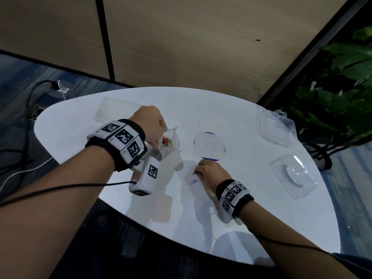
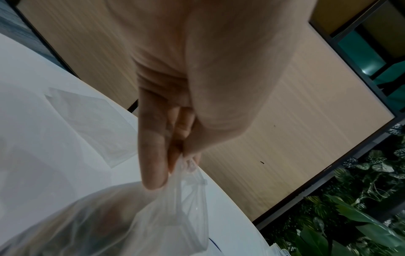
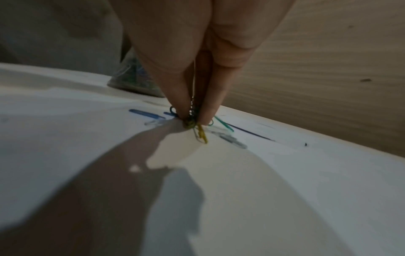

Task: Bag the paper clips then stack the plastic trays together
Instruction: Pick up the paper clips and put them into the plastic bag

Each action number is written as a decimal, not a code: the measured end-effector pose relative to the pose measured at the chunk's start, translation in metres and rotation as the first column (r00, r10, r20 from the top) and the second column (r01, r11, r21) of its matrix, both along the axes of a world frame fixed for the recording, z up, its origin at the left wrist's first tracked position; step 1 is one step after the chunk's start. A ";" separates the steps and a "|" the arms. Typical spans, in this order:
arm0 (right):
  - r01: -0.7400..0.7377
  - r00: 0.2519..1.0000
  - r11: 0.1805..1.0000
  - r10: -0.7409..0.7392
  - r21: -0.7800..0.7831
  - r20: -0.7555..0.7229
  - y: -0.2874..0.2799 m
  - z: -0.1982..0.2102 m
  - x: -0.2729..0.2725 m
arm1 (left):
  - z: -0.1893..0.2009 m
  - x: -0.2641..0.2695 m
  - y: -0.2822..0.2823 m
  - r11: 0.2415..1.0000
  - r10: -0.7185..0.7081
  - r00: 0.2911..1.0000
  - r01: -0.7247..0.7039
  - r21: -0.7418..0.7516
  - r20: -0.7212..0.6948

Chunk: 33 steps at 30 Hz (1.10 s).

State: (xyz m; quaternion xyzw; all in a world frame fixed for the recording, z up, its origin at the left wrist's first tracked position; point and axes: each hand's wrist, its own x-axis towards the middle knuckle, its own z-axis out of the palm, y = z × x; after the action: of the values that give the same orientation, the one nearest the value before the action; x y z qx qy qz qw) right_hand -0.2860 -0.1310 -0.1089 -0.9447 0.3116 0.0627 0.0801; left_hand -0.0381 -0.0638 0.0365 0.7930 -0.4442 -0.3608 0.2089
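My left hand (image 1: 159, 133) holds a clear plastic bag (image 1: 170, 141) upright on the white table (image 1: 80, 133), pinching its top edge (image 2: 186, 164) between thumb and fingers. Coloured paper clips show through the bag. My right hand (image 1: 198, 172) is down on the table in front of me, its fingertips (image 3: 181, 110) pinching a small bunch of paper clips (image 3: 192, 121); a yellow clip (image 3: 202, 134) and a green clip (image 3: 223, 125) stick out. A blue clip (image 1: 194, 181) lies loose beside the hand. A clear tray (image 1: 209, 146) sits just beyond the right hand.
Two more clear plastic trays lie on the table's right side, one far (image 1: 275, 127) and one nearer (image 1: 293, 176). A flat clear plastic piece (image 1: 114, 111) lies at the far left. A leafy plant (image 1: 342, 87) stands past the right edge, and cables (image 1: 30, 97) run over the floor at left.
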 end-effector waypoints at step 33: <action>0.209 0.903 0.938 -0.294 0.276 0.314 0.023 0.105 0.081 | -0.002 -0.021 0.002 0.993 -0.117 0.983 0.116 -0.012 -0.139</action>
State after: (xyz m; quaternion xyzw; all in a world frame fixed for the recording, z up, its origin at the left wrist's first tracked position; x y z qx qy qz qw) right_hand -0.2052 -0.1076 -0.0039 -0.8759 0.4028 -0.0812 0.2531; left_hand -0.0590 -0.0619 0.0345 0.7380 -0.4747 -0.4264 0.2194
